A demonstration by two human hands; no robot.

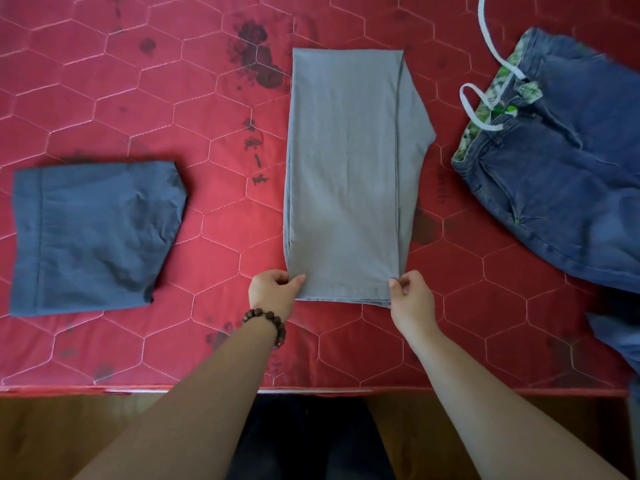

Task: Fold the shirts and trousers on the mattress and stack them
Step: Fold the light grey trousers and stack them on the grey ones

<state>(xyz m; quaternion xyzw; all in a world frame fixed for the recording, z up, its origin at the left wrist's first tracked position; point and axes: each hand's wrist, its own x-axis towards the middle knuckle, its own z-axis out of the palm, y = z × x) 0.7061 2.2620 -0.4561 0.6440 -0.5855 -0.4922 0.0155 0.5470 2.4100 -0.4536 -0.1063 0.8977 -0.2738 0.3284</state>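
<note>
A grey shirt (pixel 346 168) lies folded into a long narrow strip in the middle of the red mattress (pixel 104 81). My left hand (pixel 273 289) pinches its near left corner. My right hand (pixel 412 296) pinches its near right corner. One sleeve sticks out on the strip's right side. A dark blue-grey garment (pixel 93 233) sits folded into a square at the left. Blue jeans (pixel 561 168) with a white drawstring and a green patterned waistband lining lie unfolded at the right.
The mattress's near edge (pixel 311 389) runs across the view, with wooden floor below it. Dark stains mark the mattress near its upper middle. A wooden bead bracelet (pixel 266 320) circles my left wrist. Another piece of blue cloth (pixel 620 337) shows at the right edge.
</note>
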